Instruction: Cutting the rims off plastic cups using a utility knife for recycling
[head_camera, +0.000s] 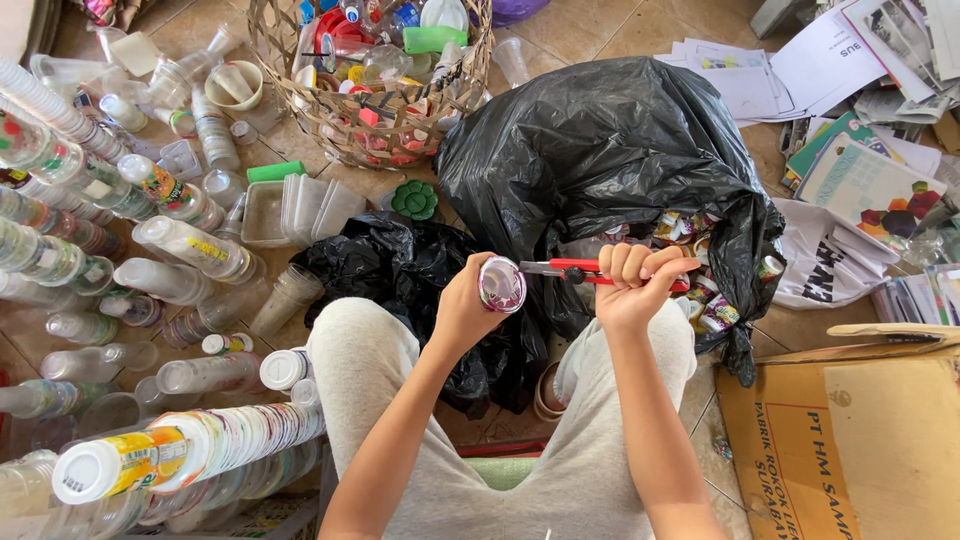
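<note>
My left hand (462, 308) grips a small plastic cup (501, 284) whose foil lid faces the camera. My right hand (634, 282) is closed around a red-handled utility knife (578, 268). Its blade tip points left and meets the rim of the cup. Both hands are held above my knees in grey trousers. Directly beyond them lies a big black plastic bag (600, 150), open on its right side with several small cups spilling out.
A woven basket (375, 128) of mixed plastic caps and bottles stands at the back. Clear plastic bottles (170, 240) and stacked cups (200, 450) cover the floor on the left. Papers and books (860, 170) lie on the right, a cardboard box (850, 440) at the lower right.
</note>
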